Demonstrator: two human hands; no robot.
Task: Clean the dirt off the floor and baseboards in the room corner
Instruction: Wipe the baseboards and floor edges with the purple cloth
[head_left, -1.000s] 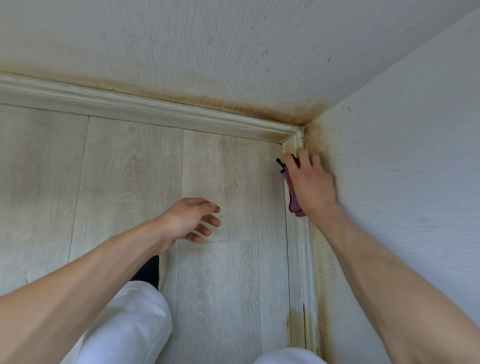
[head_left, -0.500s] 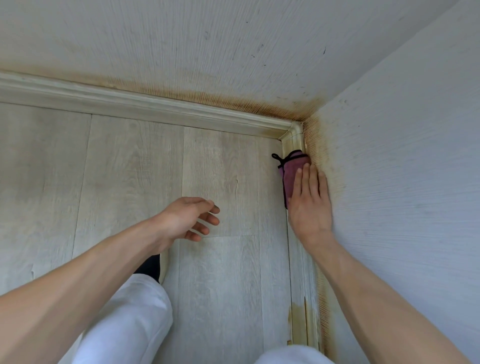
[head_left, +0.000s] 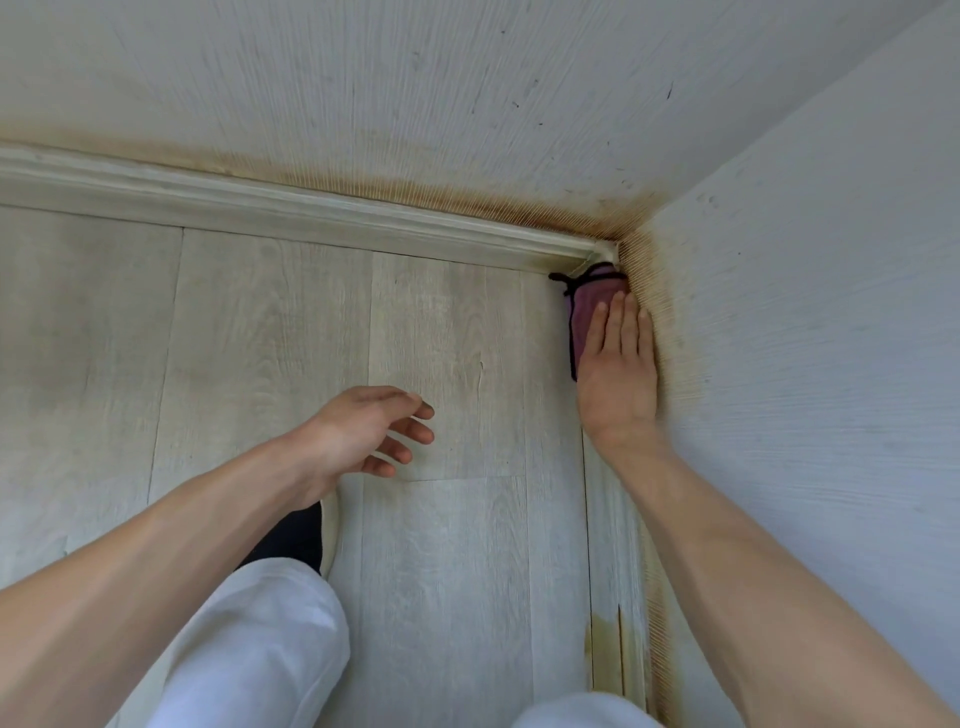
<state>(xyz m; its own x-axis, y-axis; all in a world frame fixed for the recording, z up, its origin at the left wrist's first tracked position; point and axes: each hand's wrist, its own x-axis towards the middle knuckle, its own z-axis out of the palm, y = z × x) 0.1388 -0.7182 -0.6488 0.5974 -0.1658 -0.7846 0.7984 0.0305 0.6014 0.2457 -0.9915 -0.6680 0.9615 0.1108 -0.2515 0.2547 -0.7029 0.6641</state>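
Here, nearest to us, our white trouser legs (head_left: 249, 649) and a dark sock in a pale slipper (head_left: 296, 540) sit on the wood-look floor (head_left: 457, 571). At the floor's right edge, a yellowish stain (head_left: 605, 649) marks the right baseboard (head_left: 608, 519) low in the view.

Farther out, our left hand (head_left: 363, 436) hovers above the floorboards, fingers loosely spread and slightly curled, holding nothing.

Beyond it, our right hand (head_left: 618, 379) lies flat with its fingers straight and pressed together, pushing a purple cloth (head_left: 589, 306) against the right baseboard. The cloth is folded into a narrow pad; its long axis runs along that baseboard and its far end points into the corner, where it nearly meets the far baseboard (head_left: 311, 213). A black loop (head_left: 563, 280) sticks out from the cloth's far left edge.

Farthest off, a brownish band of dirt (head_left: 467, 195) runs along the wall just above the far baseboard and thickens where the two walls meet.
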